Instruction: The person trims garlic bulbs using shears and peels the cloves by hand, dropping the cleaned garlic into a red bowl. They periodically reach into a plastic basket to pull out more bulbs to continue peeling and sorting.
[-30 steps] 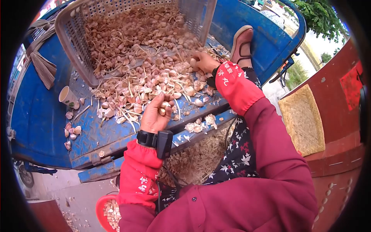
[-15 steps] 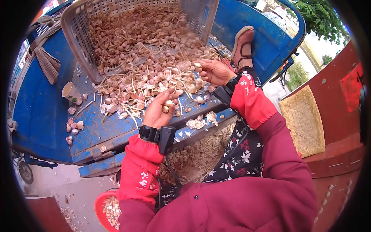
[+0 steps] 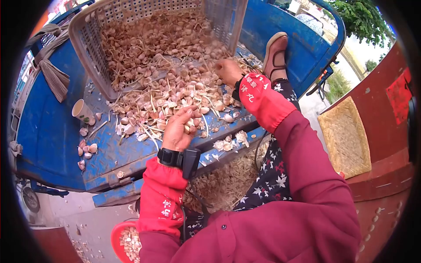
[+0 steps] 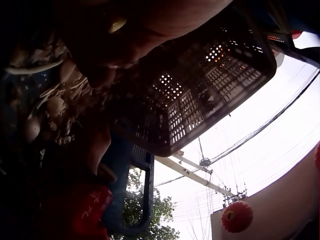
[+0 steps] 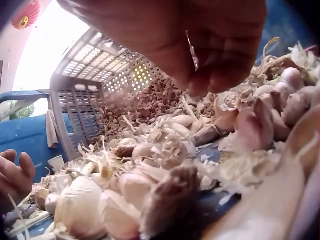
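Loose garlic cloves (image 3: 175,94) and dry skins cover the blue truck bed. At the pile's near edge my left hand (image 3: 177,129) is palm up, its fingers curled round a few cloves (image 3: 191,127); the left wrist view is dark, with one pale clove (image 4: 117,25) at the hand. My right hand (image 3: 229,72) is over the pile's right side, palm down. In the right wrist view its fingers (image 5: 220,75) bend downward, tips close together just above the cloves (image 5: 255,125); whether they pinch anything cannot be told.
A tipped plastic basket (image 3: 92,57) full of garlic lies behind the pile. A paper cup (image 3: 81,110) and several cloves are at left. Below are a red bowl of cloves (image 3: 130,241) and husks (image 3: 223,184). A shod foot (image 3: 276,52) rests at the right.
My right hand came up from the pile with a pale clove at its fingertips, then moved back over the pile, up and left. My left hand has stayed nearly in place with its cloves.
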`<state>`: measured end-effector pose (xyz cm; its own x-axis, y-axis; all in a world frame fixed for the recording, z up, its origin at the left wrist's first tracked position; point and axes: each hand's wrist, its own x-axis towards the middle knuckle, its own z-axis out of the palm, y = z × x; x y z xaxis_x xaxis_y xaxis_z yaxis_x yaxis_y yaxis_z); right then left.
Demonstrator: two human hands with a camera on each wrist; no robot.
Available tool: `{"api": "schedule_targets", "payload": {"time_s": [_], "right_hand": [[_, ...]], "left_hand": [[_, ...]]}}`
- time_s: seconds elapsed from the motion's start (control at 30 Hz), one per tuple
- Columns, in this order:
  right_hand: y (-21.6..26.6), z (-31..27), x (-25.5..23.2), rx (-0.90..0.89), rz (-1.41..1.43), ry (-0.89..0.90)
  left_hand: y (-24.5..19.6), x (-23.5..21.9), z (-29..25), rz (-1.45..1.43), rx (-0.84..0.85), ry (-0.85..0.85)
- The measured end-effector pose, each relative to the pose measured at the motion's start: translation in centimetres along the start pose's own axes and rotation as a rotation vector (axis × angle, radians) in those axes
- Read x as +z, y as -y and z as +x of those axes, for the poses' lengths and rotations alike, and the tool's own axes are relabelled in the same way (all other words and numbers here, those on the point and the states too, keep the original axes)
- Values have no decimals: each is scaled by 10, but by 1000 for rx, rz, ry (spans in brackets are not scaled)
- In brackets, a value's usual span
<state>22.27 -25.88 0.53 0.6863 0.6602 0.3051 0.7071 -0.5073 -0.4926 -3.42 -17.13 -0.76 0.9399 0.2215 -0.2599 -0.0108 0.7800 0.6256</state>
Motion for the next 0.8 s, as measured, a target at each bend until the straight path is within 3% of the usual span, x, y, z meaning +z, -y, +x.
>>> {"api": "schedule_targets", "payload": {"time_s": [0.07, 0.1, 0.13, 0.2, 0.23, 0.27, 0.33, 0.47, 0.53, 0.67, 0.8], "right_hand": [[3, 12, 10, -315, -161, -31], [4, 18, 13, -458, -242, 96], [5, 21, 16, -463, -239, 95], [10, 23, 19, -281, -315, 227], [7, 24, 20, -183, -165, 213], [8, 23, 17, -188, -166, 215], [15, 10, 1, 266, 764, 413], [37, -33, -30, 286, 1219, 593], [56, -61, -43, 268, 1204, 630], [95, -116, -56, -40, 828, 639], [91, -117, -78, -66, 772, 459]], "left_hand": [[-2, 1, -1, 6, 10, -6], [-3, 0, -1, 31, 30, 0], [-5, -1, -1, 56, 51, 7], [-7, -4, 1, 60, 60, 13], [-8, -4, 0, 47, 57, 4], [-8, -3, 0, 33, 55, -4], [-8, -5, 1, 4, 53, 22], [-4, 3, -1, -103, 41, 33], [3, 7, -2, -165, 14, 117], [23, 18, -22, -340, -74, 270], [15, -5, -84, -600, -37, 81]]}}
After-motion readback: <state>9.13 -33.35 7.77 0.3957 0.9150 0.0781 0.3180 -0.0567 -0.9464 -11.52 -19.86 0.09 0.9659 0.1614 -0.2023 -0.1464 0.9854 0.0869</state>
